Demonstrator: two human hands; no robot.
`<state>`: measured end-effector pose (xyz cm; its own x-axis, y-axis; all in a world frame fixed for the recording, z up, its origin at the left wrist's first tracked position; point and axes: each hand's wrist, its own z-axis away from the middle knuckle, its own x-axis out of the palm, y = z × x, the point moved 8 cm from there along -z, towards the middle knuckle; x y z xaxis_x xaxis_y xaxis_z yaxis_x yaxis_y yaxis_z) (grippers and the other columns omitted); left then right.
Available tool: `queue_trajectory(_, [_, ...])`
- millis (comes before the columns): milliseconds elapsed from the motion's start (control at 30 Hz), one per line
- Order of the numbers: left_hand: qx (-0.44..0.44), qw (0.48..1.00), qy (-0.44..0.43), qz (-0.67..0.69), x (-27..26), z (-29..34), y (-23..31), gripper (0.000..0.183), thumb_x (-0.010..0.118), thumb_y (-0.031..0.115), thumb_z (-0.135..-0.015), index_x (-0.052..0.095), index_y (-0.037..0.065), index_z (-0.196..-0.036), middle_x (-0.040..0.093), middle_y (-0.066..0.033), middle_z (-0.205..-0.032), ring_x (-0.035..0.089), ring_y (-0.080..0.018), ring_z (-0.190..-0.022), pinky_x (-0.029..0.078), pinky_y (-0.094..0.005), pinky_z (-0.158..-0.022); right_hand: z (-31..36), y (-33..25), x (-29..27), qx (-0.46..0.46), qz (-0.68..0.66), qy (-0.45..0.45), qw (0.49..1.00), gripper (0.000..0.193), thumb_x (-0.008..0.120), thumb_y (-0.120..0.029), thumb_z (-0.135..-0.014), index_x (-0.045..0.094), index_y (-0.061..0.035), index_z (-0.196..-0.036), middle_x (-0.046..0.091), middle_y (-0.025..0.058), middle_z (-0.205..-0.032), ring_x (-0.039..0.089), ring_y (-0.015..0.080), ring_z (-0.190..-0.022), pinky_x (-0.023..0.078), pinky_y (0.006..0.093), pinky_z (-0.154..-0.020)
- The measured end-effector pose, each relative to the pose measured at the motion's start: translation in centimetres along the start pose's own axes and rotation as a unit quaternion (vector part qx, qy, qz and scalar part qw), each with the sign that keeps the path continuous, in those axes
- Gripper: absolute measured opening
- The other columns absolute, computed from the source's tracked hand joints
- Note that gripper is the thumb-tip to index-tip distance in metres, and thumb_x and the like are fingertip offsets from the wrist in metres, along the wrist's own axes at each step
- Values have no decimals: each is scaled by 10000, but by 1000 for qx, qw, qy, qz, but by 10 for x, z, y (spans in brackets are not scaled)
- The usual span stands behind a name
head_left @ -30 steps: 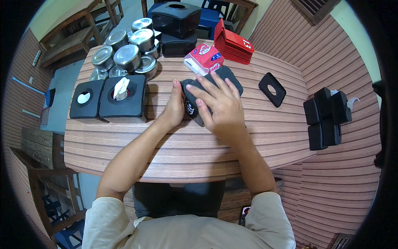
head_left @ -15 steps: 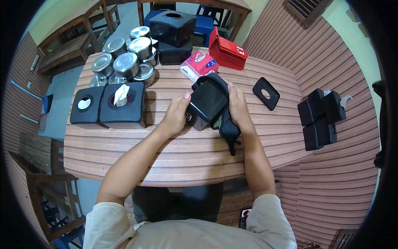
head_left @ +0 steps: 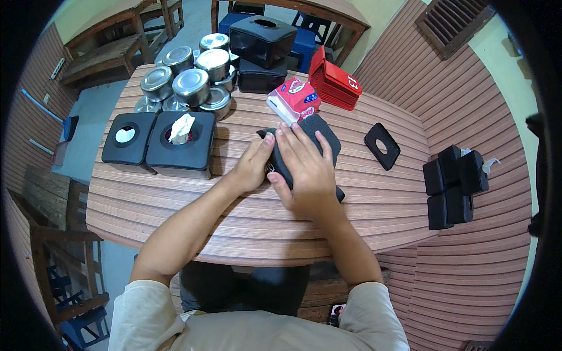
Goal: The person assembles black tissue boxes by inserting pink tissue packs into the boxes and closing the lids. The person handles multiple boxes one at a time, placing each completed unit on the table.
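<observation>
Near the middle of the table is a black box, mostly hidden beneath a dark cloth point(head_left: 324, 136). My left hand point(head_left: 254, 164) grips the box's left side, its thumb pointing up along the edge. Flat across the cloth lies my right hand point(head_left: 303, 167), fingers stretched out and pressing on top. A loose black lid point(head_left: 391, 153) with an oval hole lies to the right. Just beyond the cloth is a red and white pack of tissues point(head_left: 295, 99).
Two black tissue boxes point(head_left: 155, 158) stand on the left, one with a tissue sticking out. Several round metal tins point(head_left: 191, 86) are stacked behind them. Black boxes point(head_left: 263, 40) and red folded signs point(head_left: 333, 82) occupy the far side. Several black dispensers point(head_left: 449, 169) sit by the right wall.
My right hand has moved from the box's right side onto its top. The dark cloth, bunched to the right before, now covers the box's top. The view has shifted slightly.
</observation>
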<state>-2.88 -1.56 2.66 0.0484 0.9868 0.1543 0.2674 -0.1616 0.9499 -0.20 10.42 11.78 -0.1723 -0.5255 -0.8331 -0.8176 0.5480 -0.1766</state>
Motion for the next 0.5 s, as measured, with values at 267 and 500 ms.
queue_trajectory(267, [-119, 989, -25, 78, -10, -2, -20, 872, 110, 661, -1140, 564, -5, -1473, 665, -184, -1394, 658, -250, -1292, 530, -392, -1103, 3, -32, 6, -25, 46, 17, 998, 571, 757, -313, -931, 676, -117, -1462, 595, 112, -1570, 526, 360, -1464, 374, 628, -1178])
queue_trajectory(500, [-104, 986, -55, 118, 11, -7, -31, 1048, 89, 793, -1068, 630, -40, -1402, 740, -152, -1246, 727, -209, -1141, 591, -323, -950, 0, 30, -12, 76, -41, 63, 994, 354, 681, -279, -989, 783, -178, -1313, 703, 108, -1433, 563, 377, -1419, 337, 628, -1202])
